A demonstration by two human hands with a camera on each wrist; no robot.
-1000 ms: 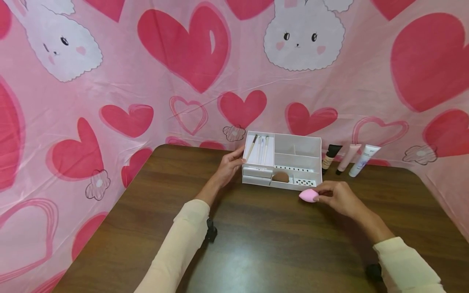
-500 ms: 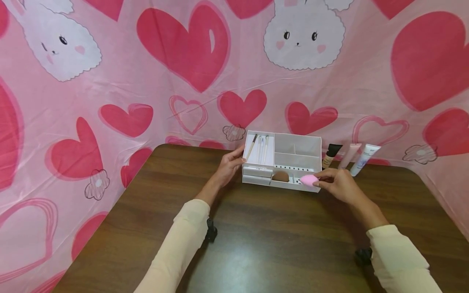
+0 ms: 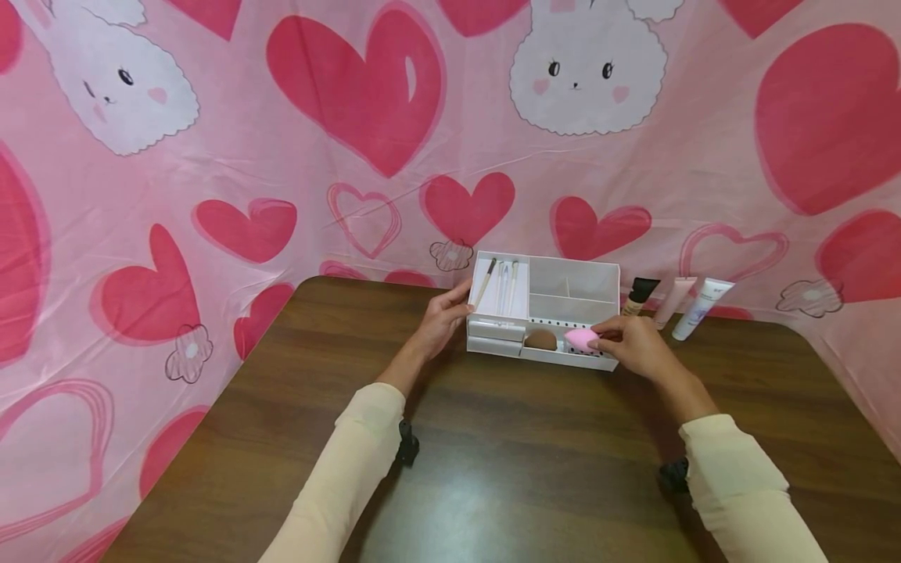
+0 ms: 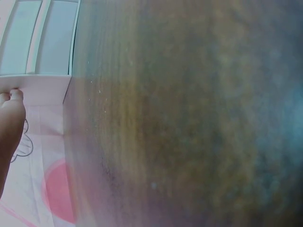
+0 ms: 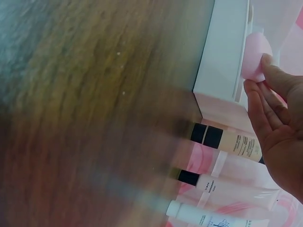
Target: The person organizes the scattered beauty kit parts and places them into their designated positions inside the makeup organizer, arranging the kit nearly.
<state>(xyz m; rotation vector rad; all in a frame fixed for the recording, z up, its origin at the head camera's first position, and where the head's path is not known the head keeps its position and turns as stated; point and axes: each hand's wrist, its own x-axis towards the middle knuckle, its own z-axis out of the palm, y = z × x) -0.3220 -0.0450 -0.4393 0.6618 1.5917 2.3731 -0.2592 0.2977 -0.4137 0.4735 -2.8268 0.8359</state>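
My right hand (image 3: 637,344) pinches a pink makeup sponge (image 3: 580,339) between thumb and fingertips. The sponge is over the front right compartment of a white makeup organizer (image 3: 493,346), and the right wrist view shows it (image 5: 256,56) just past the front wall. My left hand (image 3: 438,322) rests with extended fingers against the organizer's left side; its fingertips (image 4: 16,93) touch the side wall in the left wrist view. Beside the pink sponge, a brown sponge (image 3: 540,339) sits in the front tray. Several slim brushes (image 3: 486,283) lie in the top left section.
Right of the organizer stand a black-capped foundation tube (image 3: 639,295), a pink tube (image 3: 674,301) and a white tube (image 3: 702,309). All are on the brown wooden table (image 3: 450,469). A pink heart-patterned cloth (image 3: 464,148) hangs behind it.
My right hand has lifted the pink sponge from in front of the organizer and moved it up and left over the front compartment. My left hand has stayed at the organizer's side.
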